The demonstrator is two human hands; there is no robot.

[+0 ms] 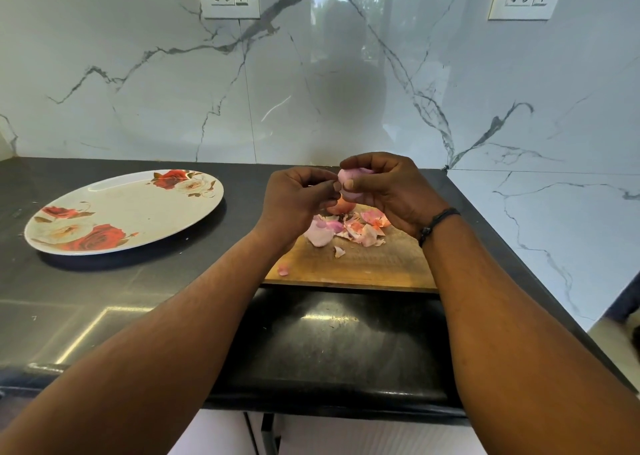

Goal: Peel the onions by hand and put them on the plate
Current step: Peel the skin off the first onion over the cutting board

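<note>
A: In the head view, how far along does the peeling look?

B: Early, by the look of it. The round white plate with red rose prints [124, 212] sits near the counter's left end with nothing on it, so no onion has been delivered yet. A heap of pink and papery skin pieces [346, 228] lies on the wooden cutting board [349, 267] towards the counter's right edge, so a good deal of skin has come off.

A: And the onion being worked on?

B: The pale pink, mostly peeled onion [353, 184] is held in the air above the board's far edge. The right hand [388, 191] grasps it, fingers curled over its top and thumb on its near face. The left hand [298, 198] is just beside it, its fingertips pinched at the onion's left side, seemingly on a strip of skin; the strip itself is too small to make out.

A: Anything else left?

B: A second, reddish unpeeled onion [341, 207] shows on the board directly below the hands, partly hidden. Judging from that, it remains to be peeled, and both must then go left to the plate.
</note>
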